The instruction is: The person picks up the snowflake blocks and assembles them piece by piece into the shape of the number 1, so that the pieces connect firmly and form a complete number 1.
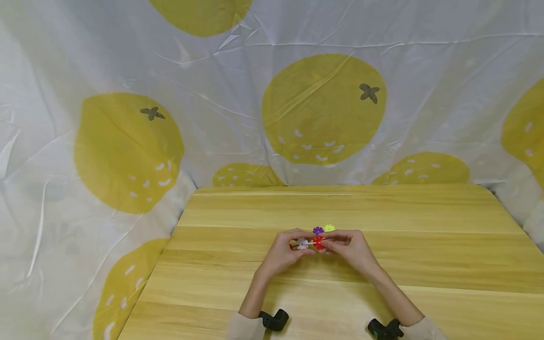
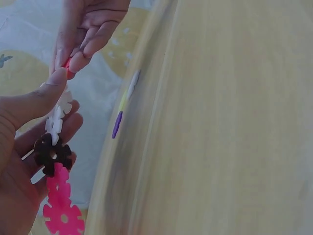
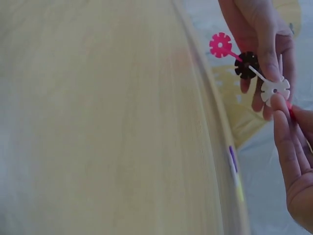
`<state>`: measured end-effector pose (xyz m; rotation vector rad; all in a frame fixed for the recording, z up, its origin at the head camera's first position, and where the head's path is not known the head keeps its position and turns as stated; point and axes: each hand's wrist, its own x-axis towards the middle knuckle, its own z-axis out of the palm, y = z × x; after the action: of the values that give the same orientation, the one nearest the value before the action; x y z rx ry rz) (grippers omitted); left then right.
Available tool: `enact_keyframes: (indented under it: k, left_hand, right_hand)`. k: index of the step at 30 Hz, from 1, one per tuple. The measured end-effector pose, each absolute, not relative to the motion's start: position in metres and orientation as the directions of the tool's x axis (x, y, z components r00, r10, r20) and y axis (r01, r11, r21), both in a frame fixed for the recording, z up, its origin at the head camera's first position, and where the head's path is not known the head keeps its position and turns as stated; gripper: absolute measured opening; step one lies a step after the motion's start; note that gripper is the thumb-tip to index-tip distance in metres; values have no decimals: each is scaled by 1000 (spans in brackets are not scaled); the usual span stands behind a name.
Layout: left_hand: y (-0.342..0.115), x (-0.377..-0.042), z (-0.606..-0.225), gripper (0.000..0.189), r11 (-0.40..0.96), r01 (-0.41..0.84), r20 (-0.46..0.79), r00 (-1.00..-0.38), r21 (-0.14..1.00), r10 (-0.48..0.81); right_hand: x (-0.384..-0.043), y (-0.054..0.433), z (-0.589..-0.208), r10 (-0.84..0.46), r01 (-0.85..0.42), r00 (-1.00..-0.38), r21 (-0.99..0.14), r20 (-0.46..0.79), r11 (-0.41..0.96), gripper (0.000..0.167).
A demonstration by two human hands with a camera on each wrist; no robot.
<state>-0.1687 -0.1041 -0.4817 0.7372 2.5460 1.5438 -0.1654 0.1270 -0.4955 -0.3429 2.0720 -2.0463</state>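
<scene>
My left hand (image 1: 281, 252) grips a chain of notched plastic snowflake discs, with the thumb pressing near its white end. Along the chain run pink discs (image 2: 63, 218), a black disc (image 3: 245, 65) and white discs (image 3: 275, 90). My right hand (image 1: 357, 250) pinches a red snowflake disc (image 1: 318, 243) between thumb and fingers. The red disc meets the white end of the chain, and the fingertips of both hands come together there. Fingers partly hide the red disc in both wrist views.
On the wooden table (image 1: 212, 283), just beyond the hands, lie a purple disc (image 1: 318, 230) and a yellow disc (image 1: 329, 227). A white disc (image 2: 133, 84) shows beside them in the left wrist view. A lemon-print curtain (image 1: 221, 104) hangs behind the table and along its left side.
</scene>
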Motion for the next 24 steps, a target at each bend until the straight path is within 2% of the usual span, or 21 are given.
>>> enact_keyframes:
  k: [10, 19, 24]
  left_hand:
    - [-89, -167, -486, 38, 360, 441, 291, -869, 822, 400]
    - [-87, -169, -490, 33, 337, 446, 313, -870, 829, 380]
    - [-92, -171, -493, 32, 375, 425, 294, -886, 824, 358]
  right_hand:
    - [-166, 125, -497, -231, 26, -973, -1000, -21, -16, 30]
    - [-167, 128, -497, -223, 84, -972, -996, -73, -39, 34]
    - [-170, 140, -494, -167, 70, -983, -996, -77, 51, 36]
